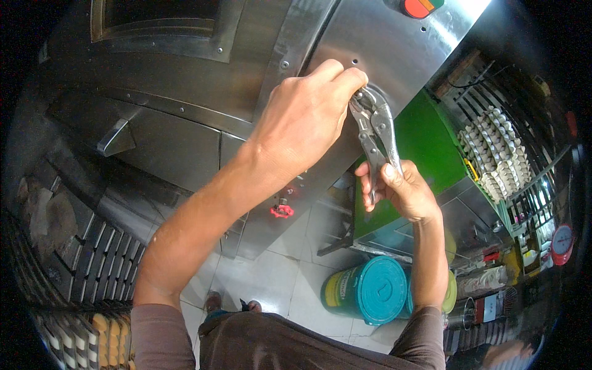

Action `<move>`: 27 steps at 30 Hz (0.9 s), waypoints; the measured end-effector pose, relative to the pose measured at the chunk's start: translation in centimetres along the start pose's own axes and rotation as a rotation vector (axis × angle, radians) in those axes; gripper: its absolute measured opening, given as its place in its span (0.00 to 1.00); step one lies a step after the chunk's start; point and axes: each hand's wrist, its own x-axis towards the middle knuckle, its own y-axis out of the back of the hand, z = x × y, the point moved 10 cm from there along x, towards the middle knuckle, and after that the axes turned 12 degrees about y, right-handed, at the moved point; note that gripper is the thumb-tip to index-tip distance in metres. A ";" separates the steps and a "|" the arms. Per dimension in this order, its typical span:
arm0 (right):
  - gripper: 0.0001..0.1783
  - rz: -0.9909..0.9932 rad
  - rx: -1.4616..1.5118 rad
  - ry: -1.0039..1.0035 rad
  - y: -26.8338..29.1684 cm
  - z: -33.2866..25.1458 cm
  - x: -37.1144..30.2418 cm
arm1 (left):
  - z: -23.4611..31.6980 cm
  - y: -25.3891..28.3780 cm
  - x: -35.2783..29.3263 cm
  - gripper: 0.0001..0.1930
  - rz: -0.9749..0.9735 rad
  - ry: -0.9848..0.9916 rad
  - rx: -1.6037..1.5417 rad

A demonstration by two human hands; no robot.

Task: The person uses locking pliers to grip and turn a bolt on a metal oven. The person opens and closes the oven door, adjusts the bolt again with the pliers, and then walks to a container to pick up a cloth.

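My right hand [404, 188] grips the handles of metal locking pliers [377, 126], which point up and toward the left. At the plier jaws, my left hand [314, 114] is closed, its fingertips bent down beside a small part on a stainless steel panel [376, 40]. Whatever those fingers pinch is hidden behind the hand. Two small holes show in the panel above, along with a red and green knob or switch [420, 6] at the top edge. Lower down, a red valve handle [282, 210] sticks out of the steel front.
A green-topped bench [425, 148] stands at the right, with stacked egg trays [496, 151] beyond it. Teal lidded buckets [382, 290] sit on the tiled floor. To the left are a steel door handle [115, 139] and slatted racks [108, 259]. A red dial scale [562, 240] is far right.
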 end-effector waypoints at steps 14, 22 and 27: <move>0.29 -0.007 -0.042 0.000 0.4 0.2 0.0 | 0.5 0.2 0.3 0.15 0.002 -0.029 0.079; 0.35 -0.018 0.013 0.000 0.2 -0.7 -0.2 | 0.7 0.2 0.3 0.16 0.004 -0.044 0.070; 0.40 -0.016 0.001 -0.004 0.8 -0.4 -0.7 | 0.6 0.2 0.5 0.14 0.007 -0.054 0.056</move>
